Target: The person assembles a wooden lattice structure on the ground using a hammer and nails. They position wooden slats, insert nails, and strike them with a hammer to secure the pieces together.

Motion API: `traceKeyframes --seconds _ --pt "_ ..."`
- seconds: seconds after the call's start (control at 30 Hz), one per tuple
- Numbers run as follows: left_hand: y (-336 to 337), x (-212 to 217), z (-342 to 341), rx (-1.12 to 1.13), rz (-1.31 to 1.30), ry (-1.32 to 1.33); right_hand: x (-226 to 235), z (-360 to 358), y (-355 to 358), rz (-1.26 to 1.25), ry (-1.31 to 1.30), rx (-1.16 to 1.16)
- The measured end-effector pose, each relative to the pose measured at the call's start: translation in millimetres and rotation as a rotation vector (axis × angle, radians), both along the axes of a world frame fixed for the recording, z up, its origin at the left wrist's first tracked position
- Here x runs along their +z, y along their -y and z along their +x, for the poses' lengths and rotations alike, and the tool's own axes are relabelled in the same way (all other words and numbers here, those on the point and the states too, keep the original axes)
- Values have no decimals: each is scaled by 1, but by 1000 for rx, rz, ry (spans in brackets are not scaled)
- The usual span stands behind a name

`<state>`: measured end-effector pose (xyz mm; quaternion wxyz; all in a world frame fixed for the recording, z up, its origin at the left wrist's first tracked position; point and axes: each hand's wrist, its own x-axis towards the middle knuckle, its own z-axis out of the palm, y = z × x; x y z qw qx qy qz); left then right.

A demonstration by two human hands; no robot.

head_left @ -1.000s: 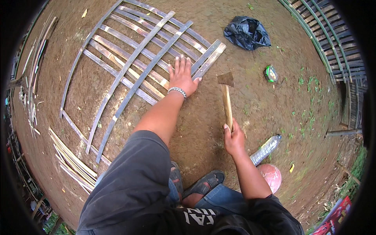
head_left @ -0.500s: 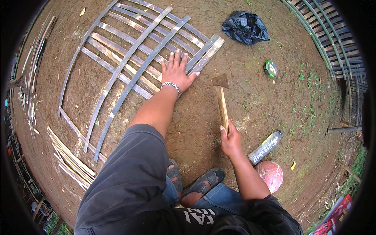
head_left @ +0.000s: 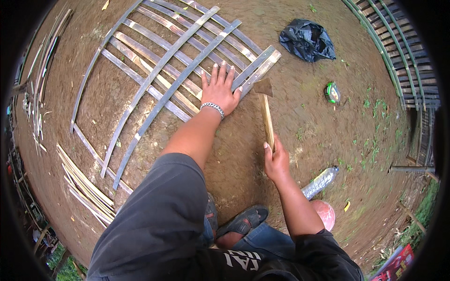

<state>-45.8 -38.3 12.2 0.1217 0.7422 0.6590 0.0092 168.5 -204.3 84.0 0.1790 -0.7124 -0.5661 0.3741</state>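
My left hand (head_left: 219, 89), with a beaded bracelet on the wrist, lies flat with fingers spread on the slats of a woven bamboo lattice (head_left: 159, 79) on bare earth. My right hand (head_left: 276, 161) grips the wooden handle of a hammer (head_left: 266, 112). The hammer's head sits just right of my left fingers, beside the end of a grey slat (head_left: 255, 70) at the lattice's near edge.
A black plastic bag (head_left: 307, 40) lies up right, a green tape measure (head_left: 332, 92) to the right. A plastic bottle (head_left: 319, 181) and a pink round thing (head_left: 323, 213) lie by my right arm. Loose bamboo strips (head_left: 84, 185) are piled lower left; a green fence (head_left: 398, 51) runs along the right.
The hammer has moved left and up, closer to the slat end by my left hand. My left hand has stayed pressed on the lattice.
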Motion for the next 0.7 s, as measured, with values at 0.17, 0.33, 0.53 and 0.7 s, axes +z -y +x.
traceKeyframes --seconds 0.17,0.33,0.53,0.7 --pt "2 4 0 -4 -14 19 5 -3 -19 92 20 73" --pt "0 0 0 -3 -28 42 -10 12 -22 40 18 112" --pt "-4 6 0 -19 -52 28 -12 25 -34 98 96 161" --pt "-2 4 -2 -12 -27 51 -2 25 -54 -33 122 258"
